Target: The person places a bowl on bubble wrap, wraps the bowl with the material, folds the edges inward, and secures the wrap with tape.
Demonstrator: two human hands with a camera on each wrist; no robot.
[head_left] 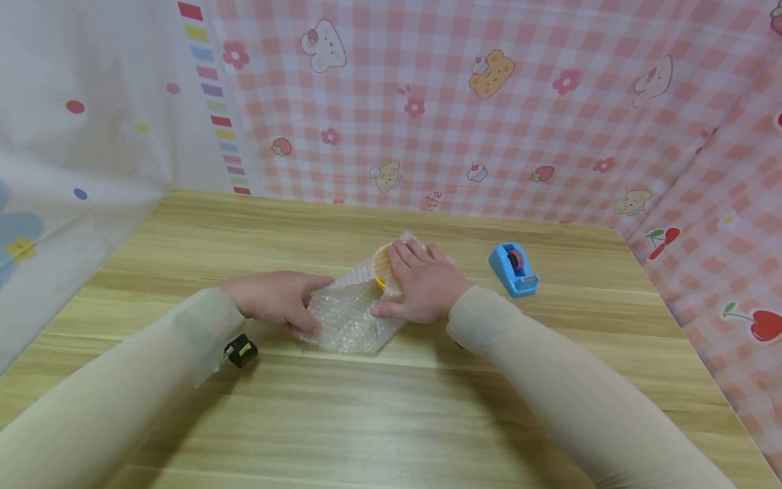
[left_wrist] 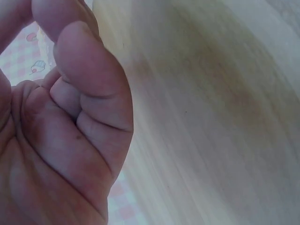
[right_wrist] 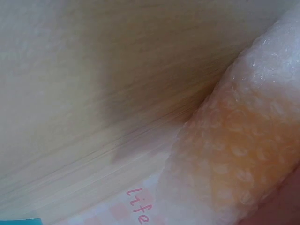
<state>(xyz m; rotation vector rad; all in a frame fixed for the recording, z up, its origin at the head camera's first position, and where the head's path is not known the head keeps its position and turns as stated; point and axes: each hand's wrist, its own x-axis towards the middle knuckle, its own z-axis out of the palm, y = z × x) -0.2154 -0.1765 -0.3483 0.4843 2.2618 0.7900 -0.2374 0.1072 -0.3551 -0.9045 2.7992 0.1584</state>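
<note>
A sheet of clear bubble wrap lies folded around a yellow thing with a curved rim, most of which is covered. My left hand grips the wrap's left edge, the thumb low on it and the index finger stretched along its upper side. In the left wrist view the other fingers curl toward the palm. My right hand presses flat on the wrap over the yellow thing, fingers straight. The right wrist view shows the wrap close up, with orange-yellow showing through the bubbles.
To the right of the right hand stands a blue tape dispenser with a reddish roll. A small black object with a yellow mark shows beside the left sleeve. Patterned cloth hangs behind the wooden table and along its sides.
</note>
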